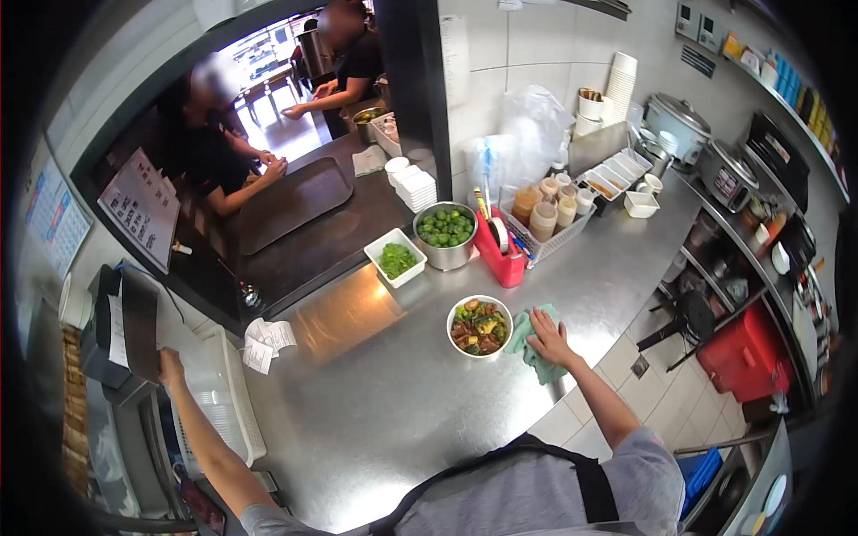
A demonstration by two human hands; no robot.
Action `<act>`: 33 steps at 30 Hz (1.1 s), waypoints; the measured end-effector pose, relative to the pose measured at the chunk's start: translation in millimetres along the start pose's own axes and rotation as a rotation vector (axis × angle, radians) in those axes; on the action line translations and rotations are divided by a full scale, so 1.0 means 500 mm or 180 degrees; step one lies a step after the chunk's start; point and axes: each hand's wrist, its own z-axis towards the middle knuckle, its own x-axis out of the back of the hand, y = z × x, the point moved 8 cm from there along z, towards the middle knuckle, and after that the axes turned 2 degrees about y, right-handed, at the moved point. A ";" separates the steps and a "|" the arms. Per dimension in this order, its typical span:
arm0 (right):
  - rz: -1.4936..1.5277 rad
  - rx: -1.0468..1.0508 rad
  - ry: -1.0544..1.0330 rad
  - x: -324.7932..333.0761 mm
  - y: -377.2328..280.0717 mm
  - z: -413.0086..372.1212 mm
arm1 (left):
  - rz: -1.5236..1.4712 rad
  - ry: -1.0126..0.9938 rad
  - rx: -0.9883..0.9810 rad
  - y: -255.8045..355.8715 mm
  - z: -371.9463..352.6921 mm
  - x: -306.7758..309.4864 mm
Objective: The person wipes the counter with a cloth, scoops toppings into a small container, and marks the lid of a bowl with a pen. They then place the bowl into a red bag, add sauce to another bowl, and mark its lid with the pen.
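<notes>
My right hand (pixel 549 338) lies flat with its fingers spread on a green cloth (pixel 545 368) on the steel counter (pixel 375 393). Just left of the cloth stands a white bowl (pixel 479 327) of meat and vegetables. On the far left my left hand (pixel 170 367) reaches to the lower edge of a dark panel (pixel 138 326) on a grey machine; its fingers look closed, but what they hold is too small to make out. Beyond the bowl are a white container of chopped greens (pixel 397 259) and a metal pot of green vegetables (pixel 446 237).
A red tape dispenser (pixel 500 255) and a basket of sauce bottles (pixel 559 234) stand at the back. Paper slips (pixel 266 344) lie left, near a white basket (pixel 237 397). Through the hatch, two people stand by a dark tray (pixel 299 204).
</notes>
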 end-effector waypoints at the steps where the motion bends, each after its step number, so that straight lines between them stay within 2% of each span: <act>1: 0.0063 0.0006 -0.0068 -0.001 0.004 0.004 | 0.0023 -0.0283 0.0353 0.001 0.001 0.010; 4: 0.0467 -0.0229 0.0213 0.013 0.025 0.005 | -0.1154 -0.0109 0.1208 -0.013 0.001 0.047; 7: 0.0520 -0.0563 0.1144 0.083 -0.003 -0.003 | -0.0505 0.0408 0.0651 0.057 -0.021 0.123; 9: 0.0877 -0.0084 0.1713 0.138 -0.025 0.008 | 0.0446 -0.0295 0.0586 0.055 -0.067 0.090; 12: 0.0969 0.0493 0.2010 0.194 -0.080 0.017 | 0.0492 -0.0283 -0.0286 0.053 -0.132 0.054; 13: 0.0886 0.0578 0.2001 0.211 -0.089 0.021 | 0.0477 -0.0312 -0.0177 0.058 -0.139 0.059; 14: 0.0808 0.0650 0.1988 0.224 -0.092 0.015 | 0.0339 -0.0692 0.0229 0.107 -0.144 0.129; 15: 0.0755 0.0642 0.1984 0.237 -0.092 0.010 | 0.0172 -0.0582 0.0142 0.113 -0.154 0.135; 16: 0.0707 0.0643 0.2001 0.248 -0.092 0.007 | -0.0008 -0.0118 0.0168 0.127 -0.164 0.165; 19: 0.0760 0.0552 0.2124 0.263 -0.058 -0.006 | 0.0550 -0.0311 0.0711 0.120 -0.182 0.183; 22: 0.0917 0.0354 0.2220 0.263 -0.015 -0.021 | 0.0552 -0.0546 0.1203 0.107 -0.186 0.200; 24: 0.0999 0.0231 0.2260 0.266 0.024 -0.041 | 0.0917 -0.0702 0.1104 0.019 -0.171 0.104; 25: 0.0977 0.0215 0.2272 0.275 0.032 -0.057 | 0.0901 -0.0855 0.1324 0.015 -0.163 0.130; 27: 0.0958 0.0187 0.2295 0.282 0.032 -0.085 | 0.0460 -0.1070 0.2057 -0.049 -0.180 0.121; 29: 0.1047 -0.0050 0.2413 0.289 0.065 -0.122 | 0.0372 -0.1050 0.2247 -0.121 -0.212 0.057; 31: 0.1089 -0.0270 0.2523 0.293 0.095 -0.157 | -0.0446 -0.1231 0.2692 -0.152 -0.247 0.030; 33: 0.1025 -0.0489 0.2579 0.299 0.125 -0.196 | -0.0508 -0.1434 0.2448 -0.170 -0.261 -0.006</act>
